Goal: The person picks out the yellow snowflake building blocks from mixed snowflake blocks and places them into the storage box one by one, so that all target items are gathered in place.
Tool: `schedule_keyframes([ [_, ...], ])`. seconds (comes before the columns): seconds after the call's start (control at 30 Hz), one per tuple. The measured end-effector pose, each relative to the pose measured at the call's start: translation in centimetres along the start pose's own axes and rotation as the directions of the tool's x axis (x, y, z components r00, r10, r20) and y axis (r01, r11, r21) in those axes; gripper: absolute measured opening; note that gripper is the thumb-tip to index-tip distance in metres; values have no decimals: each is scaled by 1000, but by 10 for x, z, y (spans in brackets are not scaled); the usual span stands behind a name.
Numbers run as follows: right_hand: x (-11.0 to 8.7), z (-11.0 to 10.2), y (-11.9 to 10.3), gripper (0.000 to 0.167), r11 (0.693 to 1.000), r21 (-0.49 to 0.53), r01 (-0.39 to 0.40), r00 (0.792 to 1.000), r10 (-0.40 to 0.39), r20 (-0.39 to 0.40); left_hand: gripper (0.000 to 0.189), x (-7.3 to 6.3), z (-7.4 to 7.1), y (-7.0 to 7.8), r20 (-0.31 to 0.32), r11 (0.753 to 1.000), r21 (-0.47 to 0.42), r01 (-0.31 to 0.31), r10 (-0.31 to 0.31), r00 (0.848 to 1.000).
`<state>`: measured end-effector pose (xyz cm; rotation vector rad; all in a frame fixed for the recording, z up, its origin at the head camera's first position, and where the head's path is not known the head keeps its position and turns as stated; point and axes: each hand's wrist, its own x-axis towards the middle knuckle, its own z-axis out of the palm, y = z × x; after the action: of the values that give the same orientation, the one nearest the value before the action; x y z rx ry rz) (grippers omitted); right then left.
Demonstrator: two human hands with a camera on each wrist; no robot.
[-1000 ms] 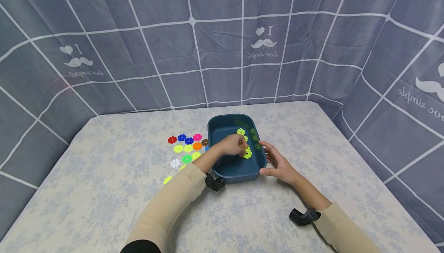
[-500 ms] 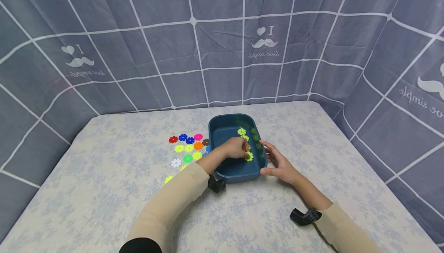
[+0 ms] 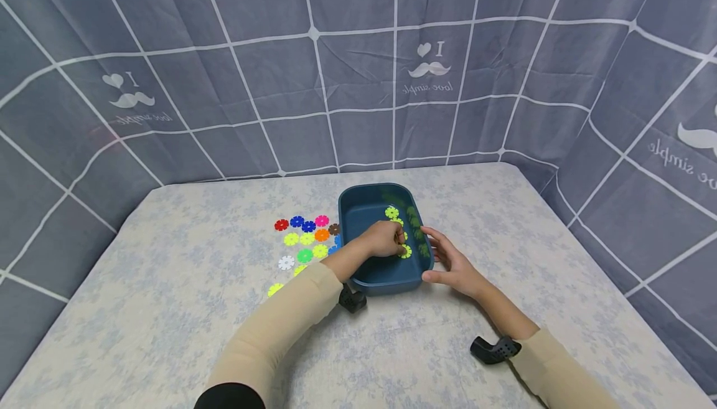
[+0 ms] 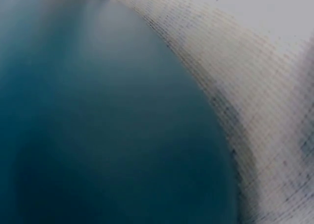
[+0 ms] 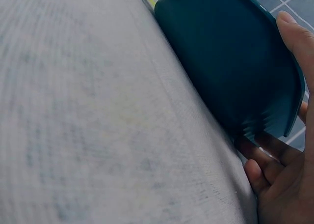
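In the head view my left hand reaches into a dark teal bin, fingers curled. Its thumb and fingertips pinch the edge of a yellow notched snowflake disc near the bin's right wall. Farther back in the same row lie more yellow discs, partly covered by my fingers. My right hand rests against the outside of the bin's right wall, fingers spread and relaxed. The right wrist view shows its thumb at the rim and its fingertips low on the wall. The bin's wall fills the left wrist view.
Left of the bin, loose snowflake discs lie flat on the table, among them a red disc, an orange disc, a green disc and a white disc. My left forearm crosses beside them. A grey curtain hangs behind.
My left hand has shifted slightly right inside the bin, its fingertips now at the nearest yellow disc's left edge. The right hand holds its place, and the whole view drifts slightly.
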<state>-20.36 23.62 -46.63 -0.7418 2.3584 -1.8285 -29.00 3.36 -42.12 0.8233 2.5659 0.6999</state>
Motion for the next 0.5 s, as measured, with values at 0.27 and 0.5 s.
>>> schedule_keyframes([
  [0.27, 0, 0, 1, 86, 1000, -9, -1, 1000, 1, 0, 13, 1, 1, -1, -3, 1000, 6, 12, -12, 1000],
  [0.5, 0, 0, 0, 86, 1000, -23, -7, 1000, 7, -8, 12, 0, 0, 1, -8, 999, 24, 28, -28, 1000],
])
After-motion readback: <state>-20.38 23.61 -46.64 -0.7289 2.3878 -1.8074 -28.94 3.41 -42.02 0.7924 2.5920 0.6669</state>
